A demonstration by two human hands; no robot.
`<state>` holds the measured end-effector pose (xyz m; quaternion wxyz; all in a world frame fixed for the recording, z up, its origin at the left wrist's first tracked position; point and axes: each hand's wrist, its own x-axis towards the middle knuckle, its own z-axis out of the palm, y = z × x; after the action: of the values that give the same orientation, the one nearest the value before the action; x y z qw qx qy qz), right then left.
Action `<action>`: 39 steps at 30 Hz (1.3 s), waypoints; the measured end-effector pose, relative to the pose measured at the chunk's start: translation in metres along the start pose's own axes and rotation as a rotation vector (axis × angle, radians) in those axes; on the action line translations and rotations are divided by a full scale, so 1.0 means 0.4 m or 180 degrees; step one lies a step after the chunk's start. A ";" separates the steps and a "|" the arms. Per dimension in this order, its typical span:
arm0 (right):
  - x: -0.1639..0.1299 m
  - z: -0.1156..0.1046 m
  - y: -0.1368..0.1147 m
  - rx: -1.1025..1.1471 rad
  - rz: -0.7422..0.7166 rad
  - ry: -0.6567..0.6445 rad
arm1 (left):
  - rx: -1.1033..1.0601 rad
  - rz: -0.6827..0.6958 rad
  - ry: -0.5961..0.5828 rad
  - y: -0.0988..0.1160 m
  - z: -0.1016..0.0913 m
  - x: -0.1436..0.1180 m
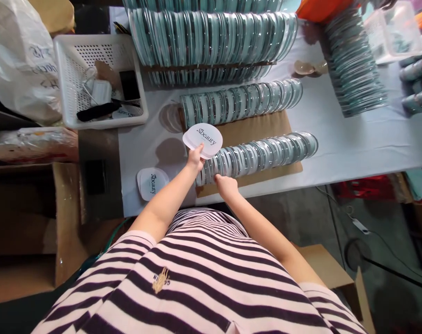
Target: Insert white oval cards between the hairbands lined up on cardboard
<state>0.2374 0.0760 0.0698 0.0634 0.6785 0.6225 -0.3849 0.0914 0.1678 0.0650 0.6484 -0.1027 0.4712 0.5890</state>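
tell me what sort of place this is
Probably a packing workshop: rows of round, shiny pieces on a white-covered table, white printed cards, and an open cardboard box beside the table.

Left hand: we pinch white "beauty" cards by the lower edge, thumb on top.
Right hand: we curl it at the left end of the front row of clear rounded packs.
Cardboard: brown, under our front row, on the table.
Second card pile: on the table, to our left.
White basket: back left, small items inside.
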 end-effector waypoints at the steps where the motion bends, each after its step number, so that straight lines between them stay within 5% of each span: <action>1: 0.006 -0.010 -0.006 0.0220 0.0010 -0.0075 | 0.0012 0.0049 -0.0012 -0.001 -0.001 0.002; 9: 0.020 -0.022 -0.025 0.2480 0.0043 -0.0955 | 0.0056 0.0318 -0.0013 -0.012 -0.001 0.000; 13: 0.035 -0.045 -0.029 0.1407 0.0281 -0.1326 | 0.0099 0.0415 0.0038 -0.020 0.005 -0.002; 16: 0.045 -0.092 -0.050 0.0571 0.0280 -0.0954 | 0.0190 0.0492 0.0091 -0.022 0.010 -0.008; 18: 0.051 -0.132 -0.064 0.0406 0.0154 -0.0358 | 0.0250 0.0488 0.0039 -0.019 0.007 -0.018; 21: 0.067 -0.186 -0.072 0.0581 -0.0386 0.0913 | 0.0335 0.0396 -0.0347 -0.012 -0.008 -0.042; 24: 0.072 -0.195 -0.080 0.0627 -0.1086 0.1535 | 0.0426 0.0419 -0.0620 -0.007 -0.029 -0.066; 28: 0.057 -0.142 -0.118 0.0401 -0.1538 0.1690 | 0.0500 0.0414 -0.0398 -0.011 -0.044 -0.083; 32: 0.030 -0.113 -0.121 0.1446 -0.1031 0.1693 | 0.0475 0.0202 -0.0517 -0.004 -0.043 -0.081; 35: -0.058 -0.114 -0.058 0.1116 -0.0935 0.1952 | 0.0289 0.0230 -0.0251 0.025 -0.043 -0.058; 39: -0.209 -0.071 0.034 0.0030 -0.1204 0.1126 | 0.0011 0.0283 -0.0045 0.063 -0.053 -0.016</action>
<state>0.2682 0.0226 0.1344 -0.1227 0.6070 0.7380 -0.2682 0.0602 0.1562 0.0688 0.6251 -0.0764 0.4718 0.6171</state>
